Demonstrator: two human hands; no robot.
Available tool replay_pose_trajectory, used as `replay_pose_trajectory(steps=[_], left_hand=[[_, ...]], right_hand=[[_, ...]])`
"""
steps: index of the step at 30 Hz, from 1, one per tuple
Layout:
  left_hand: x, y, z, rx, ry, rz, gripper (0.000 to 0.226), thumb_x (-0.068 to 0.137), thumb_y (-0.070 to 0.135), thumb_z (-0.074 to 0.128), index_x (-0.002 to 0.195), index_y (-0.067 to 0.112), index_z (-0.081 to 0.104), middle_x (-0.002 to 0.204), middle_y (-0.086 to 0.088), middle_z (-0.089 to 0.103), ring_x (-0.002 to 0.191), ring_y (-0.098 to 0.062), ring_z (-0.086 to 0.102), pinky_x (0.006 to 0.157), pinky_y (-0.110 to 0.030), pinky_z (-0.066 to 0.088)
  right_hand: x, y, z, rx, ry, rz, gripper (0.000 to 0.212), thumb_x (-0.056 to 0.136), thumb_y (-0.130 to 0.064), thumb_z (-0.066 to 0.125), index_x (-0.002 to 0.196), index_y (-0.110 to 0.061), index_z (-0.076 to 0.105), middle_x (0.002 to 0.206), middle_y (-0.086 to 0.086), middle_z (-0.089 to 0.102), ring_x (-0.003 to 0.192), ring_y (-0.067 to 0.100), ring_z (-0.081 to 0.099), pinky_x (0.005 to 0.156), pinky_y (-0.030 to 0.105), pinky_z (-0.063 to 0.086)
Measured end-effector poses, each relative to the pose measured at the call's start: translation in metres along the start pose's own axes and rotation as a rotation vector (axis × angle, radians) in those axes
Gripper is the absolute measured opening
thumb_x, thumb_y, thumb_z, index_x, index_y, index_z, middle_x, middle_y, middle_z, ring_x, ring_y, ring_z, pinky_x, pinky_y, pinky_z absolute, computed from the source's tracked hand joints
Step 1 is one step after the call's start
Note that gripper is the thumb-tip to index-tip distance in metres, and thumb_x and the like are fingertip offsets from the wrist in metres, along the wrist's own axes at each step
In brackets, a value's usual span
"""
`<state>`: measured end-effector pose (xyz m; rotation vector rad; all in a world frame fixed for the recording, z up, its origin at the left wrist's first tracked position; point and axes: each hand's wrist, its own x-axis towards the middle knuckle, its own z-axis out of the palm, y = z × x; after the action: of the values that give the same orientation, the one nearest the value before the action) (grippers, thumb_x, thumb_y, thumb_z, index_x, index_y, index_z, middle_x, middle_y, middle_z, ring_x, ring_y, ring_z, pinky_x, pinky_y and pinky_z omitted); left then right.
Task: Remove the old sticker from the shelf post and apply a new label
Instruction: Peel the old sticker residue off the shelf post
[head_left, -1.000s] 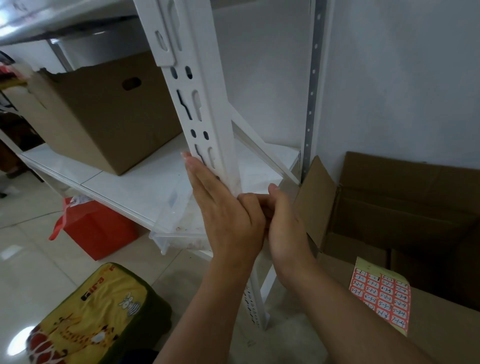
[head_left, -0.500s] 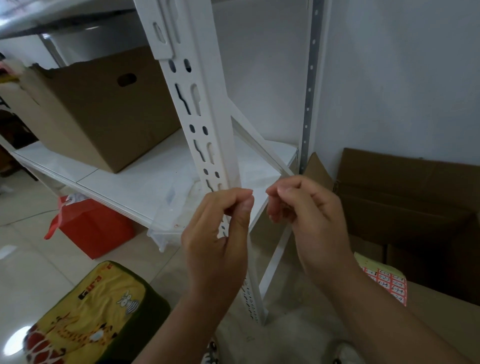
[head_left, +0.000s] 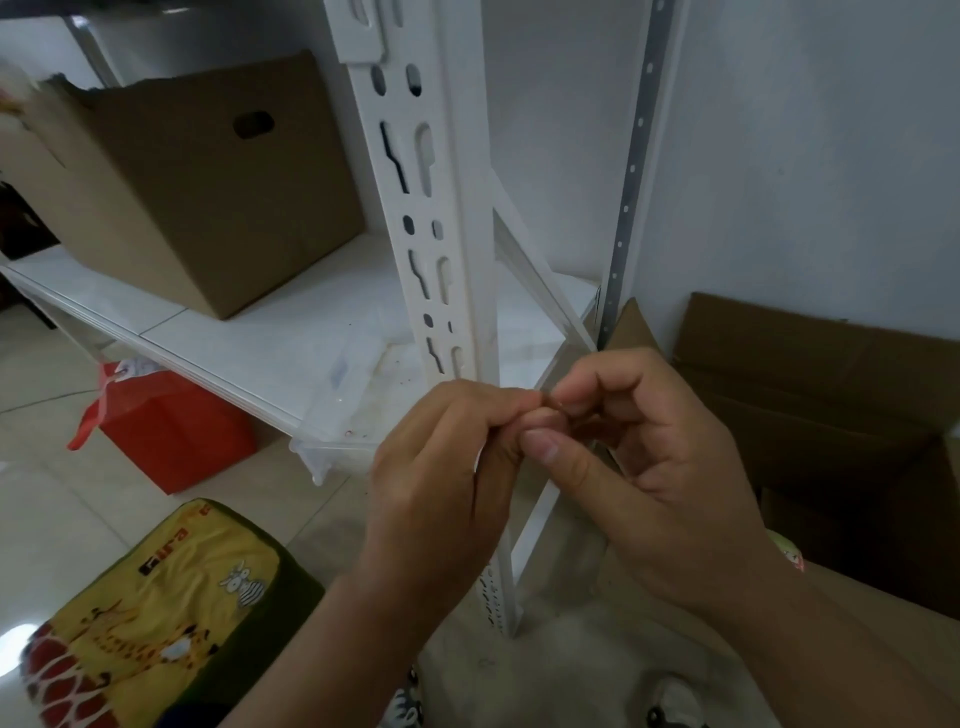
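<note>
White steel makes up the shelving: the shelf post, slotted and punched with holes, rises straight above the fingers, and the shelf board stretches off to their upper left. On that board, well up and left of the fingers, sits a large brown cardboard box with a hand hole. To the right of the fingers an open cardboard carton stands against the pale wall. Below and left of them lies a yellow bag with cartoon animal prints on the tiled floor, and farther left, under the shelf, a red bag. A clear plastic tray juts from the shelf edge just left of the fingers.

Both hands meet in front of the post's lower part. The left hand has its fingers curled, thumb against forefinger; the right hand is curled likewise, its fingers touching the left hand's tips. Between those tips shows a tiny brownish scrap, the old sticker, pinched by both hands and off the post, too small to tell more. A corner of the label sheet peeks out just behind the right wrist.
</note>
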<state>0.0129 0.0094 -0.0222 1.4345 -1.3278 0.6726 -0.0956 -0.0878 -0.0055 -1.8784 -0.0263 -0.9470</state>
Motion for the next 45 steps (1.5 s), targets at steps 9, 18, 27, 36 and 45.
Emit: replay_pose_trajectory(steps=[9,18,27,36,45], left_hand=[[0.001,-0.008,-0.005,0.091,-0.028,0.209,0.016,0.100,0.022,0.053,0.097,0.007,0.057,0.076,-0.009,0.070,0.078,-0.009,0.059,0.076,-0.012,0.046],[0.004,-0.012,-0.008,0.091,-0.095,0.209,0.018,0.098,0.027,0.055,0.093,0.010,0.057,0.073,-0.008,0.069,0.074,-0.010,0.058,0.069,-0.017,0.047],[0.008,-0.015,-0.013,0.060,-0.164,0.028,0.041,0.090,0.038,0.061,0.076,0.000,0.069,0.069,-0.004,0.066,0.068,-0.007,0.058,0.062,-0.018,0.049],[0.011,-0.012,-0.022,-0.280,-0.166,-0.413,0.012,0.078,0.037,0.068,0.088,0.031,0.065,0.083,0.006,0.069,0.074,-0.011,0.068,0.067,-0.018,0.054],[0.007,-0.003,-0.020,-0.351,-0.261,-0.253,0.026,0.091,0.022,0.060,0.116,0.012,0.061,0.096,0.001,0.068,0.087,-0.018,0.068,0.075,-0.033,0.057]], right_hand=[[-0.001,0.000,-0.010,-0.090,-0.110,-0.011,0.013,0.089,-0.026,0.060,0.096,-0.023,0.050,0.092,-0.010,0.062,0.087,0.011,0.064,0.075,0.021,0.052],[0.003,-0.002,-0.022,-0.176,-0.249,-0.008,0.008,0.090,-0.029,0.057,0.091,-0.022,0.053,0.086,-0.012,0.057,0.081,0.005,0.058,0.070,0.010,0.044],[0.004,0.001,-0.024,-0.193,-0.301,0.028,0.010,0.088,-0.031,0.058,0.085,-0.022,0.056,0.084,-0.009,0.058,0.077,0.005,0.058,0.065,0.010,0.043],[0.013,-0.001,-0.019,0.354,-0.102,0.255,0.016,0.076,-0.015,0.064,0.081,0.000,0.061,0.067,0.005,0.071,0.061,0.015,0.070,0.061,0.020,0.055],[0.013,0.003,0.008,0.186,-0.044,0.381,0.042,0.088,-0.041,0.044,0.077,-0.004,0.059,0.057,0.001,0.051,0.053,0.009,0.048,0.051,0.016,0.043]])
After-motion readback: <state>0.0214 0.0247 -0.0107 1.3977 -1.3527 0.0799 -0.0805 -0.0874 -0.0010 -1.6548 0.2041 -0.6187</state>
